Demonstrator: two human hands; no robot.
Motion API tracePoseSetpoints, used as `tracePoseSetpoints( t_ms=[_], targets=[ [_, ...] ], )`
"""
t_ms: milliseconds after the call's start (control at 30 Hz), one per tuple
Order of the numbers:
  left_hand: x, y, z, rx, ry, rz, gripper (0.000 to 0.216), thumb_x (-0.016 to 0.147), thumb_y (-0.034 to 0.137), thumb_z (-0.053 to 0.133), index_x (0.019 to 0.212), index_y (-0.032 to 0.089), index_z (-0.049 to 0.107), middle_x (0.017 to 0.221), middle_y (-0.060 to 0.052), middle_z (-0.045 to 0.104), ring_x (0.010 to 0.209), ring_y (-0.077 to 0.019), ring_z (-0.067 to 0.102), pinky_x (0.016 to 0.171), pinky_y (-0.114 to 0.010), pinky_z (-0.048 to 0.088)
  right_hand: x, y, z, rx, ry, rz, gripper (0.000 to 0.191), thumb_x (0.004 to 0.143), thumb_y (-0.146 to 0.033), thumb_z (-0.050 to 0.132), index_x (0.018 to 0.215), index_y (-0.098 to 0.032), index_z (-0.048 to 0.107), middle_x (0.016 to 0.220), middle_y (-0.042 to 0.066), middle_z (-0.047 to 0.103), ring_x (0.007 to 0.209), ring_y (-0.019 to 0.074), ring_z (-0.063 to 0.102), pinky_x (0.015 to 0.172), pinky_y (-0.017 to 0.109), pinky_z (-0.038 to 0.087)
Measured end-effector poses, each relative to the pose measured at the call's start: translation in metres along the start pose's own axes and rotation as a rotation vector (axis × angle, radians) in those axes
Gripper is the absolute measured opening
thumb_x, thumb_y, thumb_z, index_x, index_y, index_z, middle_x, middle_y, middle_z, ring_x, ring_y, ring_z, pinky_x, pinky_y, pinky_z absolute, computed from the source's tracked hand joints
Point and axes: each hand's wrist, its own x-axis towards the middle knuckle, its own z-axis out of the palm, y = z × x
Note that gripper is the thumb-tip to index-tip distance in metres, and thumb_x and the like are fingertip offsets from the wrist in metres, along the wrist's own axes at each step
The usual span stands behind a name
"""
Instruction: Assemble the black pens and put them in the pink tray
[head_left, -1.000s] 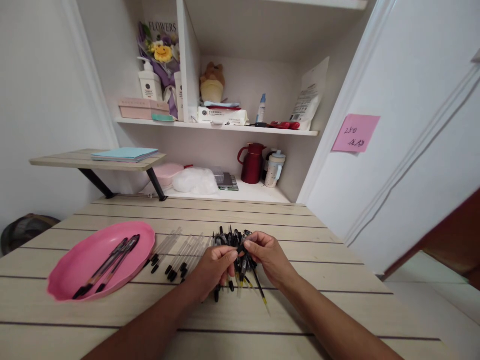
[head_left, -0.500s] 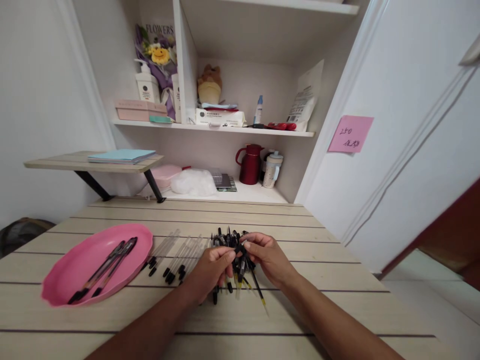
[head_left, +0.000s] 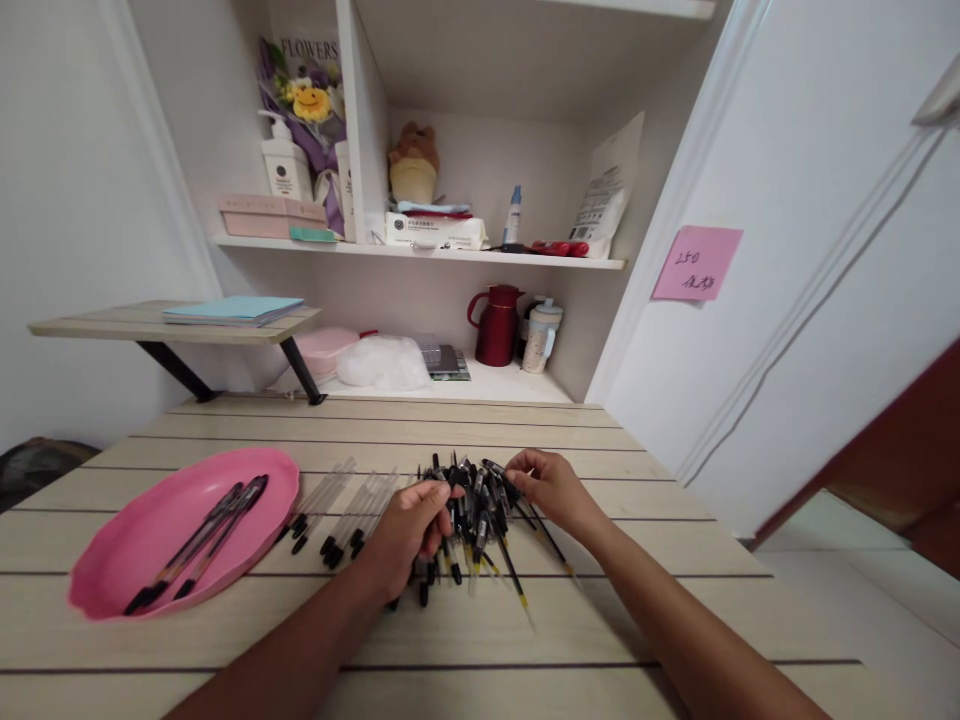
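A heap of black pen parts (head_left: 480,505), with caps, tips and yellow-ended ink refills, lies on the table between my hands. At its left edge my left hand (head_left: 416,525) is closed, its thumb and forefinger pinching a small black pen part (head_left: 456,491). My right hand (head_left: 551,490) has its fingertips pressed together at the heap's right edge; what they pinch is hidden. A refill (head_left: 551,540) slants out of the heap below that hand. Left of my left hand lie several clear pen barrels (head_left: 352,510) with black ends.
A pink scalloped tray (head_left: 97,560) with a few assembled pens (head_left: 206,545) stands on the left of the slatted table (head_left: 450,650). Behind are a raised stand (head_left: 97,318) with blue paper, a plastic bag (head_left: 382,362), a red jug (head_left: 496,325) and a cup (head_left: 541,338).
My hands, together over the heap before, have parted. The right hand has moved right to the heap's edge, and a refill now shows below it. My left hand keeps its pinch.
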Motion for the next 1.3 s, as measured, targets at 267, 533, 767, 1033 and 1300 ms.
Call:
tracePoseSetpoints(
  t_ms=[267,533,767,1033,1300],
  targets=[
    [0.001,-0.002,-0.002,-0.005,-0.004,0.016,0.034,0.075,0.045,0.047,0.087,0.014,0.056,0.054,0.005,0.049,0.034,-0.0033,0.033,0.033,-0.016,0.019,-0.002,0.006,0.003,-0.496,-0.028,0.054,0.011,0.069,-0.022,0.053,0.075,-0.018,0.061,0.069,0.002,0.062,0.064,0.0139,0.053,0.057,0.022,0.033],
    [0.000,-0.001,-0.001,0.015,0.001,0.032,0.034,0.073,0.045,0.048,0.085,0.014,0.057,0.053,0.005,0.050,0.034,-0.0037,0.035,0.034,-0.017,0.021,-0.010,0.002,0.017,-0.633,-0.050,0.108,0.010,0.070,-0.023,0.053,0.078,-0.018,0.055,0.069,0.004,0.061,0.061,0.0141,0.052,0.053,0.022,0.027],
    [-0.002,0.001,0.001,0.013,-0.007,0.027,0.034,0.073,0.045,0.050,0.085,0.013,0.057,0.053,0.004,0.050,0.035,-0.0042,0.036,0.034,-0.017,0.023,-0.013,0.002,0.023,-0.681,-0.064,0.126,0.015,0.064,-0.021,0.057,0.079,-0.018,0.052,0.072,0.004,0.061,0.063,0.0150,0.052,0.051,0.023,0.025],
    [-0.002,0.000,0.001,0.031,-0.010,0.025,0.032,0.072,0.044,0.050,0.076,0.013,0.057,0.053,0.004,0.050,0.035,-0.0037,0.036,0.034,-0.016,0.023,-0.010,0.006,0.015,-0.587,-0.112,0.147,0.017,0.062,-0.017,0.056,0.078,-0.018,0.054,0.068,0.003,0.059,0.059,0.0129,0.049,0.050,0.021,0.026],
    [-0.004,0.002,0.003,0.050,-0.005,0.014,0.031,0.072,0.044,0.050,0.071,0.014,0.055,0.053,0.003,0.050,0.036,-0.0042,0.036,0.035,-0.016,0.022,-0.014,0.003,0.017,-0.598,-0.116,0.144,0.017,0.061,-0.018,0.057,0.078,-0.019,0.054,0.069,0.003,0.059,0.059,0.0130,0.049,0.049,0.022,0.026]
  ],
)
